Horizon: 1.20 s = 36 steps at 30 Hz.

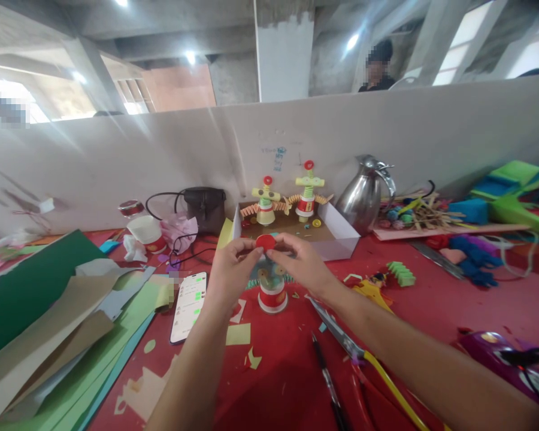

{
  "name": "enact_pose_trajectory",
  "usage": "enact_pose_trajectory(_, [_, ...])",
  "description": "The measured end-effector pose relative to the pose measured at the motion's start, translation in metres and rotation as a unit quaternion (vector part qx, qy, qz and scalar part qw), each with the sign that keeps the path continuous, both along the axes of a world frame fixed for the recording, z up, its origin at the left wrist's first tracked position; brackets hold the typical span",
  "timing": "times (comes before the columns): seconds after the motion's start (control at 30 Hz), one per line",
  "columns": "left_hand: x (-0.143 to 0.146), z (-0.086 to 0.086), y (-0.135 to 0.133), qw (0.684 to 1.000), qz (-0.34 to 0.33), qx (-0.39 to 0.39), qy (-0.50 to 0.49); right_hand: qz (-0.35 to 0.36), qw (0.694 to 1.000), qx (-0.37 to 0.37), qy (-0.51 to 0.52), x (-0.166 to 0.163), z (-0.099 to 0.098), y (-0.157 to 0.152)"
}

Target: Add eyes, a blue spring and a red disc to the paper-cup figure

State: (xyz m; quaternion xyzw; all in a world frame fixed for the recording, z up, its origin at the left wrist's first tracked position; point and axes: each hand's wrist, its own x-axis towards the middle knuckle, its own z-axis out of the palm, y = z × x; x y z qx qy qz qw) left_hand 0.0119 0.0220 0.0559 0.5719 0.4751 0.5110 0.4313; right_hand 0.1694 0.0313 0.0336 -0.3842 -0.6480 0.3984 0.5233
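Note:
Both my hands meet above the red table and pinch a small red disc [265, 242] between their fingertips. My left hand [232, 267] grips its left side, my right hand [299, 260] its right side. Directly below the disc stands a small paper-cup figure [272, 293] with a red band and a blue-green top piece. Behind it an open cardboard box [341, 230] holds two finished cup figures [265, 206] with yellow arms and red ring heads.
A phone [188, 306] lies left of my left arm beside stacked coloured paper sheets [49, 335]. Scissors [341, 338] and a pen [327, 383] lie under my right arm. A steel jug [365, 194], black bag [203, 206], craft scraps and a partition wall stand behind.

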Motion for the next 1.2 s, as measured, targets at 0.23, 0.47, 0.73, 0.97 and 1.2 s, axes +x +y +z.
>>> enact_pose_trajectory(0.23, [0.0011, -0.0007, 0.0005, 1.000, 0.003, 0.002, -0.013, -0.008, 1.000, -0.019, 0.021, -0.0013, -0.0013, 0.0020])
enact_pose_trajectory(0.47, [0.0029, 0.0012, -0.0011, 0.998, -0.020, 0.021, -0.060, 0.002, 0.999, -0.010, 0.033, -0.0003, 0.0000, 0.0022])
enact_pose_trajectory(0.73, [0.0041, -0.0019, 0.0028, 0.997, 0.002, 0.033, -0.063, 0.014, 0.999, -0.021, 0.022, 0.0006, 0.0008, -0.0015])
enact_pose_trajectory(0.97, [0.0065, -0.0013, 0.0018, 0.997, -0.006, 0.037, -0.060, 0.007, 1.000, -0.018, 0.005, 0.0024, -0.0048, -0.0009])
enact_pose_trajectory(1.2, [0.0067, -0.0050, 0.0046, 0.997, 0.011, 0.054, -0.050, 0.004, 1.000, -0.020, 0.002, 0.0031, -0.0040, -0.0013])
